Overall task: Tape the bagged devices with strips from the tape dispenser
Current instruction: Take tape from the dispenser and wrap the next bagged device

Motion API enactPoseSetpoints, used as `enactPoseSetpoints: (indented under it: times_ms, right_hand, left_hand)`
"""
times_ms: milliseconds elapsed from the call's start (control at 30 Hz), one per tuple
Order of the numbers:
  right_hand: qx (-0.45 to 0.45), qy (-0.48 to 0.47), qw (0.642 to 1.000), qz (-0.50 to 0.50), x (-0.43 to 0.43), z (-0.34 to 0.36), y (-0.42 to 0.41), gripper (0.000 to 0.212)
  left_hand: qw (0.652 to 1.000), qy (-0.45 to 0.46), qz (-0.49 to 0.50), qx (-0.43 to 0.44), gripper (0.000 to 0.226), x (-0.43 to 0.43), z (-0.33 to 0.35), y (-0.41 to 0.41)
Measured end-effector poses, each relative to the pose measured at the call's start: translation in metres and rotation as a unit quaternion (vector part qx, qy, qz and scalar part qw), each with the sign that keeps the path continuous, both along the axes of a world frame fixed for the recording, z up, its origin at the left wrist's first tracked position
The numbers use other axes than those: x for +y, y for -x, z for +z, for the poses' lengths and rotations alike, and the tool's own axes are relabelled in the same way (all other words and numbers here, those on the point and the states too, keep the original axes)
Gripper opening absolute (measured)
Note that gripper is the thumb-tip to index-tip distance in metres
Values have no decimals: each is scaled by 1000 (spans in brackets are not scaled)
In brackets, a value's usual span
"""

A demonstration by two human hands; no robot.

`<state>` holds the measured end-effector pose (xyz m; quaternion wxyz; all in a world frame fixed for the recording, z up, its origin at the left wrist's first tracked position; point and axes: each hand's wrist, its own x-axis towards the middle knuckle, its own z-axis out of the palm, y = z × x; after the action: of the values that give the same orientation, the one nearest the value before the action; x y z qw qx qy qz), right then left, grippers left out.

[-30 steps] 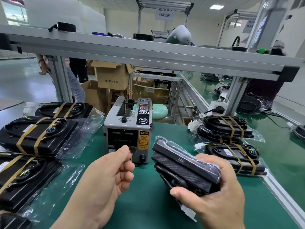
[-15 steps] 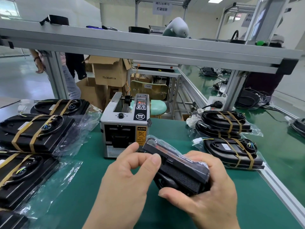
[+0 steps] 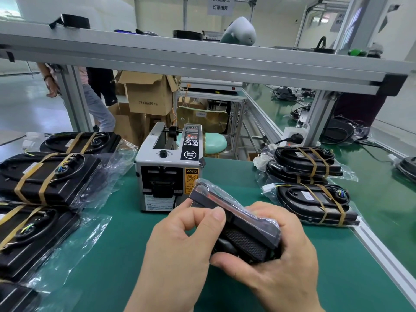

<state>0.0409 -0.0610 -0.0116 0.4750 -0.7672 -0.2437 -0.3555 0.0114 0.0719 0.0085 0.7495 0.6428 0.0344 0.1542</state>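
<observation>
My right hand (image 3: 276,262) grips the bagged device (image 3: 243,226) from beneath, tilted, above the green table (image 3: 117,255) near its front edge. My left hand (image 3: 180,248) pinches at the device's left end with thumb and forefinger; can't tell if a strip is between them. The tape dispenser (image 3: 166,174) stands just beyond, toward the far edge. Taped devices (image 3: 47,176) lie along the left edge, a taped stack (image 3: 315,201) along the right edge.

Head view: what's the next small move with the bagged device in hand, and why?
Probably press the thumb of the left hand down across the black device in a clear plastic bag. The right hand grips it above the green mat, the left pinches its upper edge, and it lacks the tan bands of the taped devices nearby. No strip is discernible.
</observation>
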Motion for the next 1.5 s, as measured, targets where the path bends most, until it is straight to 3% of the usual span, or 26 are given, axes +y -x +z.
enactPoseSetpoints:
  times_ms: [333, 533, 733, 867, 967, 1067, 1167, 1300, 1500]
  right_hand:
    - [-8, -10, 1000, -4, 2, 1, 1, 65]
    - [-12, -3, 1000, -10, 1, 0, 2, 63]
    - [-17, -18, 1000, -4, 2, -1, 0, 64]
    - [-13, -17, 1000, -9, 2, -1, 1, 66]
    - [-3, -25, 1000, -13, 2, -1, 1, 66]
    - [2, -41, 999, -13, 2, -1, 1, 67]
    - [-4, -29, 1000, -1, 2, -1, 2, 67]
    - [22, -36, 999, 28, 1, 0, 3, 65]
    - [63, -74, 994, 45, 1, -3, 2, 66]
  left_hand:
    - [1000, -17, 16, 4, 42, -2, 2, 1]
    - [998, -38, 39, 14, 24, -5, 3, 0]
    - [997, -45, 55, 33, 39, -10, 0, -1]
    - [995, -52, 71, 40, 34, -13, -1, -2]
    - [996, -26, 77, 43, 42, -12, -2, -4]
    - [994, 35, 86, 59, 69, -9, -4, -10]
    - [995, 86, -36, 45, 88, -8, -1, -13]
    - [980, 147, -114, 69, 58, 1, 3, -20]
    - [987, 111, -106, 56, 48, 4, 2, -17]
